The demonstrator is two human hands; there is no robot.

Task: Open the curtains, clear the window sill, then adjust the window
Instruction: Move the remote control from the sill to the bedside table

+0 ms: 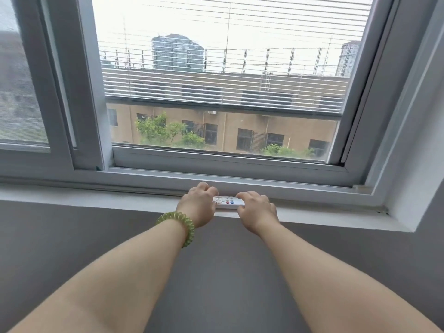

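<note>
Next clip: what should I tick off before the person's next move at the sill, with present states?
1. Way to the window free: nothing hangs in front of it, ok.
2. Grip of the left hand: fingers curl over the left end of the remote, ok.
3. Grip of the right hand: fingers curl over the remote's right end, ok.
4. Remote off the sill: it lies on the sill, not ok.
5. Sill under the hands: hidden, cannot tell.
6. Window latched: cannot tell.
</note>
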